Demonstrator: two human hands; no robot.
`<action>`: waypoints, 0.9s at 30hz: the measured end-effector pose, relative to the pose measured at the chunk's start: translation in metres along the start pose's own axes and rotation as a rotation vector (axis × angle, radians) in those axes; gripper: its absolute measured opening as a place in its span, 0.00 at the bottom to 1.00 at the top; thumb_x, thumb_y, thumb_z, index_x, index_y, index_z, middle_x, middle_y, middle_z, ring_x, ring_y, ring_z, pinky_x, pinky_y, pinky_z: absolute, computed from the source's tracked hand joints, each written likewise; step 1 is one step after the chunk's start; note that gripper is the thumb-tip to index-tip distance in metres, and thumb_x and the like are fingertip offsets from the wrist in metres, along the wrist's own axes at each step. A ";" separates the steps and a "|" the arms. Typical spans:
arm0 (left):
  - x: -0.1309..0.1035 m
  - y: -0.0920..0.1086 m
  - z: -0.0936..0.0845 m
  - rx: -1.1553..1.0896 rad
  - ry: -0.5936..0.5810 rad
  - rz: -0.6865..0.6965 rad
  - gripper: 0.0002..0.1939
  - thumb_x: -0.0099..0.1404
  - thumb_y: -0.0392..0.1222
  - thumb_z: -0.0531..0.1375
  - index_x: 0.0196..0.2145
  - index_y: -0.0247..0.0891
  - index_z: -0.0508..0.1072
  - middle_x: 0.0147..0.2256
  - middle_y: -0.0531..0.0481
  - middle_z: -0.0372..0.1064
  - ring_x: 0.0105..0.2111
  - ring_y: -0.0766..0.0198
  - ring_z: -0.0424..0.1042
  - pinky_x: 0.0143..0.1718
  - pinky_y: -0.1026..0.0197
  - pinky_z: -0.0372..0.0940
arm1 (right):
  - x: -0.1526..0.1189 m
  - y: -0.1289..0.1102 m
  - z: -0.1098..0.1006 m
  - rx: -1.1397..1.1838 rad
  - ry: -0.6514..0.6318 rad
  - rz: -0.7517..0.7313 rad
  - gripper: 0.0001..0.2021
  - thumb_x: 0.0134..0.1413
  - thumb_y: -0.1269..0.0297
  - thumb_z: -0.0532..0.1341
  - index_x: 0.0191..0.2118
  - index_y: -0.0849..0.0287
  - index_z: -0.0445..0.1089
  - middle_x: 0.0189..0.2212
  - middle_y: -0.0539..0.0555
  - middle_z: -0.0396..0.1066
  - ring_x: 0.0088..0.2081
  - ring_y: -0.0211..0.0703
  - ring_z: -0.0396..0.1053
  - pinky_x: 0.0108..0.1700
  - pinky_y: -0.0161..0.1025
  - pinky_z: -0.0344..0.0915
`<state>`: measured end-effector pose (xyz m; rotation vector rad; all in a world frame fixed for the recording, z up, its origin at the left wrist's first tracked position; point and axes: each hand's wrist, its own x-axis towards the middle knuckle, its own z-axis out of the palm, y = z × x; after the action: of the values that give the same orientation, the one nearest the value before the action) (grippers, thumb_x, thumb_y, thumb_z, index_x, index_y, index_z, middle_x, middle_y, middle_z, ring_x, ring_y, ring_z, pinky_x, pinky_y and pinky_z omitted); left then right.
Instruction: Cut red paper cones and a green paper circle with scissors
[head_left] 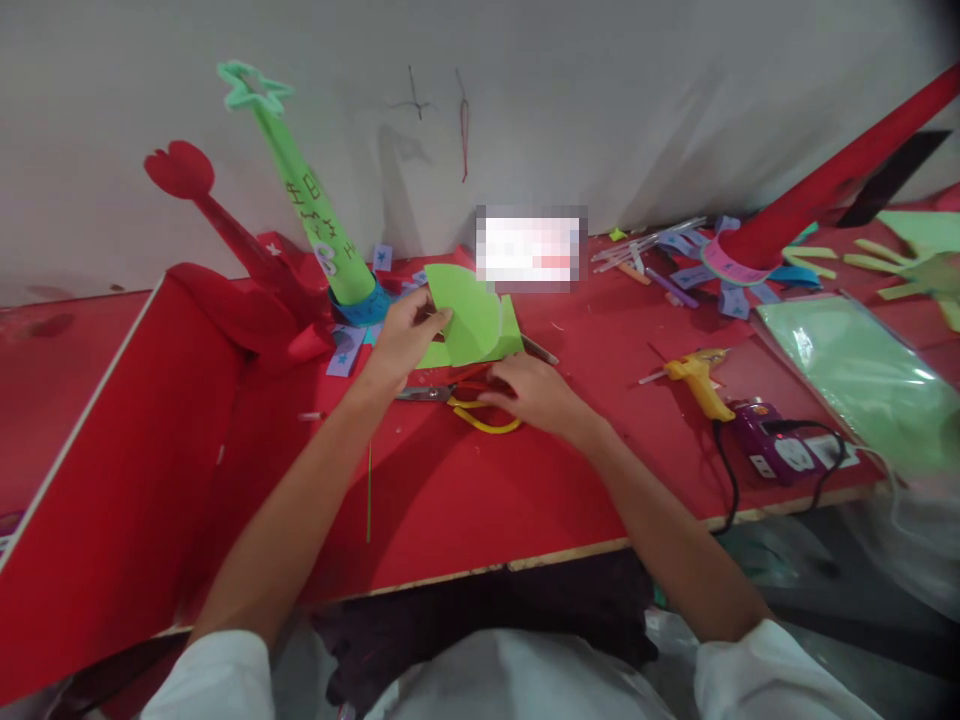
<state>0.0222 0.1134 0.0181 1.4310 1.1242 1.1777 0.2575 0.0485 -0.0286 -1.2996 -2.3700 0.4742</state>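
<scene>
My left hand (405, 338) pinches the left edge of a light green sheet (469, 318) with a curved edge, over another green piece. My right hand (536, 392) is beside the yellow and red handles of the scissors (484, 418), with its fingers bent by the lower right edge of the green pieces. Whether it grips the handles is hard to tell. The scissors lie on the red table (480, 500), their blades pointing left towards my left wrist.
Behind my left hand stand a green cone (315, 210) and a red figure (232, 235). A red panel (127, 470) rises at left. On the right are a yellow glue gun (701, 385), a purple power box (772, 440), cables, a plastic packet (862, 375) and a red cone (817, 190).
</scene>
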 end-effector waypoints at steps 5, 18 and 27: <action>0.009 0.004 -0.016 -0.006 0.094 0.080 0.07 0.63 0.42 0.70 0.36 0.40 0.77 0.34 0.51 0.75 0.34 0.64 0.74 0.34 0.65 0.74 | -0.006 -0.018 0.001 -0.304 -0.108 -0.098 0.21 0.71 0.51 0.70 0.56 0.64 0.76 0.50 0.66 0.78 0.53 0.62 0.74 0.56 0.51 0.63; 0.015 0.006 -0.034 0.036 0.137 0.111 0.11 0.68 0.46 0.71 0.38 0.40 0.74 0.35 0.49 0.75 0.36 0.58 0.79 0.40 0.53 0.78 | -0.003 -0.005 0.016 -0.175 -0.021 -0.253 0.12 0.78 0.65 0.59 0.57 0.65 0.75 0.50 0.68 0.76 0.53 0.63 0.75 0.57 0.58 0.75; 0.017 0.041 -0.079 0.032 0.130 0.186 0.22 0.62 0.62 0.76 0.39 0.45 0.75 0.35 0.49 0.75 0.40 0.53 0.78 0.40 0.49 0.76 | -0.005 0.004 0.012 0.249 0.037 -0.200 0.14 0.77 0.59 0.61 0.61 0.54 0.75 0.58 0.65 0.76 0.58 0.58 0.77 0.62 0.55 0.76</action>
<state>-0.0499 0.1330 0.0690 1.5278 1.1211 1.4060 0.2573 0.0449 -0.0415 -0.9426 -2.2932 0.6530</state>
